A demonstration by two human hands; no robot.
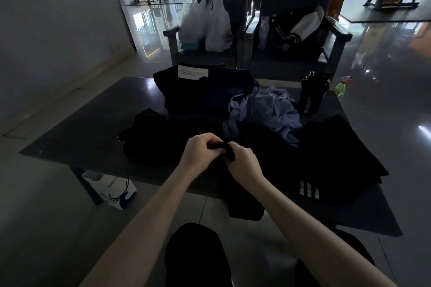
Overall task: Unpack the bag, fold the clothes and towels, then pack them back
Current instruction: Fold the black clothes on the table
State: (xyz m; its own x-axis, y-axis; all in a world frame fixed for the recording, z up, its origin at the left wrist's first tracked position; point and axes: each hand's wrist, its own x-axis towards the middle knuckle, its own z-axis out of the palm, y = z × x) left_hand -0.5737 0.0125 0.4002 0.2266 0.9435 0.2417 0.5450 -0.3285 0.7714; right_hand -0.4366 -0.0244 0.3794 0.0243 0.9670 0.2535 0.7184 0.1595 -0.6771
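Both hands meet over the counter (81,123). Left hand (200,151) and right hand (242,163) fingers pinch one small black garment (227,149).

Both hands (219,156) pinch a black garment (268,147).

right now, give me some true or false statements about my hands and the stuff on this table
1. The left hand and right hand both grip a black cloth. True.
2. The blue cloth lies neatly folded. False: it is crumpled.
3. The black bottle stands upright on the table. True.
4. The white plastic bags sit on the table. False: they sit on a chair beyond it.
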